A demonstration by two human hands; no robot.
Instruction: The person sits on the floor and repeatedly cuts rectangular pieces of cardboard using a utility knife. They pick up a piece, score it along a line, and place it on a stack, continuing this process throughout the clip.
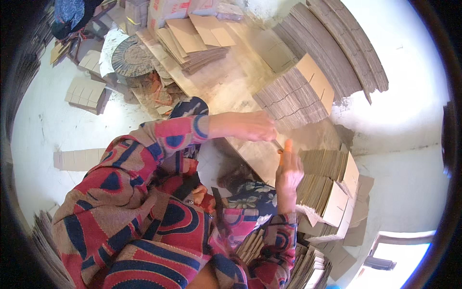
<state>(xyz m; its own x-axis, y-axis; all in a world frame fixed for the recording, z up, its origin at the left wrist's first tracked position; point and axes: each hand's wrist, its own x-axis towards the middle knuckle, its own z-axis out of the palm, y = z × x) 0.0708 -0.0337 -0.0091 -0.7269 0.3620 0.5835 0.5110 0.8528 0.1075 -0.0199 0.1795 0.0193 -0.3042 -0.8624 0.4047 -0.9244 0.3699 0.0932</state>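
Observation:
My left hand (pixel 251 126) is closed in a fist above the wooden board (pixel 255 153), reaching across from the left. Close to its fingertips is my right hand (pixel 289 174), raised, with bright orange on its fingers that looks like finger covers. Between the two hands shows a thin, small piece, too small to name. The right fingers are pressed together at it. Just beyond the hands stands a block of slotted cardboard pieces (pixel 291 98) on the board. Beside my right hand are more stacked cardboard pieces (pixel 323 185).
Loose cardboard sheets (pixel 192 41) lie piled at the board's far end. A tall curved cardboard stack (pixel 320 53) leans by the white wall. On the left floor are a dark round basket (pixel 132 57), a small cardboard stack (pixel 85 93) and a cardboard strip (pixel 79 159).

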